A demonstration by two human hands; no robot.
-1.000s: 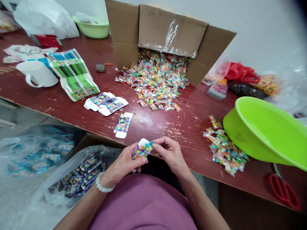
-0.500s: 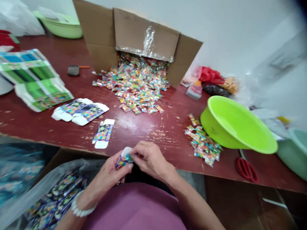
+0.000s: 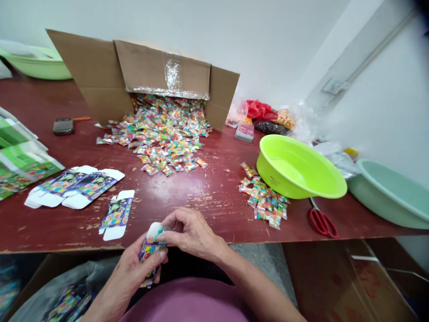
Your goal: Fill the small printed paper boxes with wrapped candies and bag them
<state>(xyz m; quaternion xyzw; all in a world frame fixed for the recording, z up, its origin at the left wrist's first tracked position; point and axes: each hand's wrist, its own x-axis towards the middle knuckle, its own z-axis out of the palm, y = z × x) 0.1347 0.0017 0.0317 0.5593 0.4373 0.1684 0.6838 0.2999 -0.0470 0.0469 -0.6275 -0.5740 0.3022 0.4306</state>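
My left hand [image 3: 130, 266] is wrapped round a small printed candy box [image 3: 147, 252], holding it upright at the table's front edge with its white top flap raised. At the box's mouth, the thumb and fingers of my right hand [image 3: 192, 235] pinch a clear candy packet [image 3: 160, 234] with teal in it; part of it is hidden by the fingers. Just left of my hands lies a flattened candy box [image 3: 117, 213]. More flattened boxes [image 3: 90, 185] overlap farther left. Beyond them, a heap of wrapped candies [image 3: 167, 138] spills from a cardboard carton [image 3: 100, 85].
A lime-green basin [image 3: 301, 170] rests tilted on the right, beside a smaller candy pile [image 3: 264, 199]. Red-handled scissors [image 3: 321, 223] lie near the front edge. A pale green basin [image 3: 385, 201] stands far right. Below left, a plastic-lined container holds filled boxes [image 3: 69, 304].
The view has swung right, so everything on the table sits farther left. My right thumb and fingers have pressed closer into the box's mouth; my left hand keeps its hold.
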